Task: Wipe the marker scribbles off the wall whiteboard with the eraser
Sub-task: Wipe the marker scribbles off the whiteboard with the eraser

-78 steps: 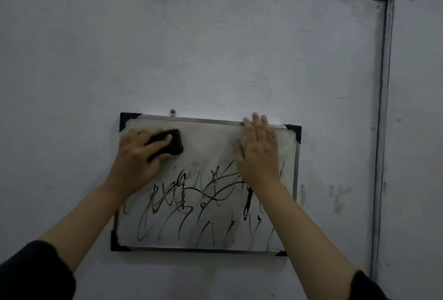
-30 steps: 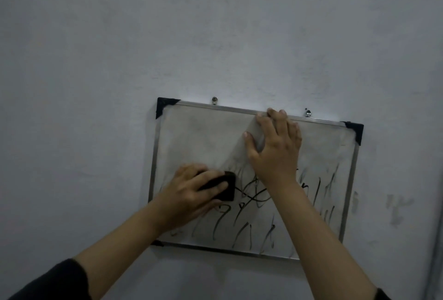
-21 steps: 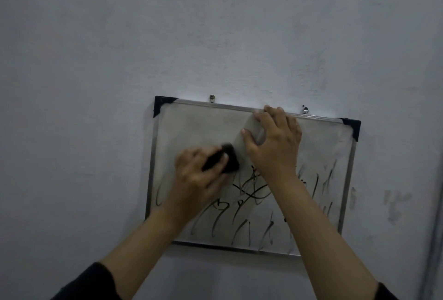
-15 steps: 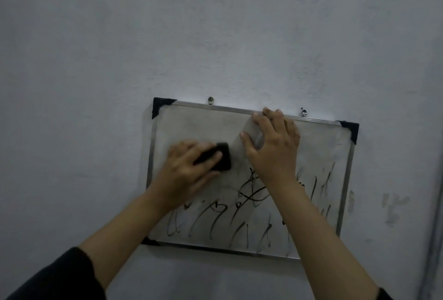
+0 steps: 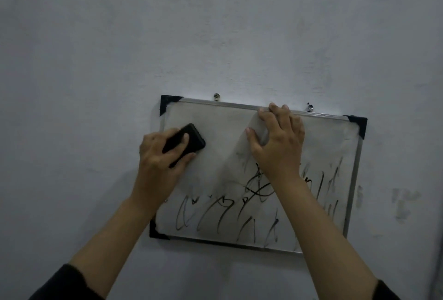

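The left hand (image 5: 160,158) grips the black eraser (image 5: 185,142), thumb along its lower edge and fingers curled over its back, pressing it flat to the whiteboard (image 5: 223,127) near the upper left corner; the hold presumably keeps the wiping face square to the surface so that pressure spreads evenly. Just right of these fingers the board shows only grey smear, the upper band having been wiped. Below and right of the fingertips the scribbles (image 5: 254,194) remain, dark loops and strokes filling the lower half from near the left wrist across to the right edge. The right hand (image 5: 278,141) lies spread on the board, fingers straight and holding nothing, the fingertips reaching the top rail of the frame; it appears to brace the board against the wall (image 5: 215,36), since the board hangs from two small hooks (image 5: 216,96) and would likely swing under the wiping strokes. Compared with half a second earlier, the eraser has moved left and slightly up, away from the right thumb toward the left edge, while the right hand has kept its place.
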